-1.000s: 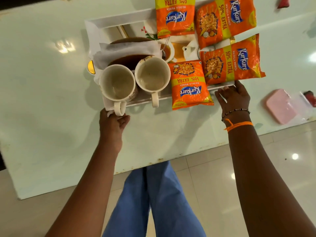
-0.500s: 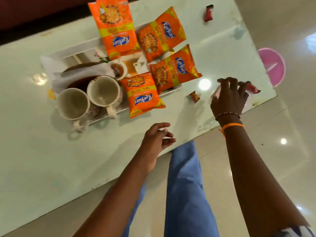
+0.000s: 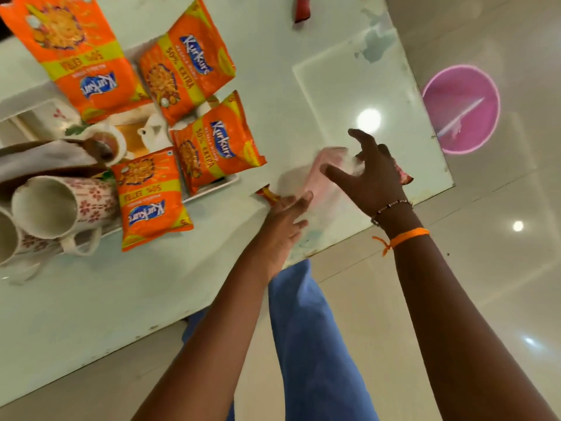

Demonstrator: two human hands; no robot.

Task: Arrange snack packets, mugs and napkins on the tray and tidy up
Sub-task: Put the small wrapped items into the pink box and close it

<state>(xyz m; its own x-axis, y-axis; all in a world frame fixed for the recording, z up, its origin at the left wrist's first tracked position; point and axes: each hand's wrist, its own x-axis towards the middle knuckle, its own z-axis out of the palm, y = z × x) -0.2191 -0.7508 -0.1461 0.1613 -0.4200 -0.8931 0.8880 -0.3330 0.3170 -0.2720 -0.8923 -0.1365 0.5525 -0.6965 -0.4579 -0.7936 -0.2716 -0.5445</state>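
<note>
1. Under the spread fingers of the right hand (image 3: 368, 177) sits a blurry pink thing (image 3: 326, 165) on the table (image 3: 151, 299); fingers are curved and splayed over it, can't tell if they actually touch.
2. Just left of those fingers, the left hand (image 3: 285, 226) reaches in with fingers straight and together, tips right by a small orange wrapper (image 3: 267, 194).
3. Further left of both hands, four orange snack packets (image 3: 217, 150) lie on the white tray (image 3: 212, 189) (one hanging over its near edge).
4. Way off left, two floral mugs (image 3: 57, 208) are crowded beside a napkin (image 3: 42, 158).
5. Beyond the right fingertips, a pink bowl (image 3: 461, 109) is on the floor.
</note>
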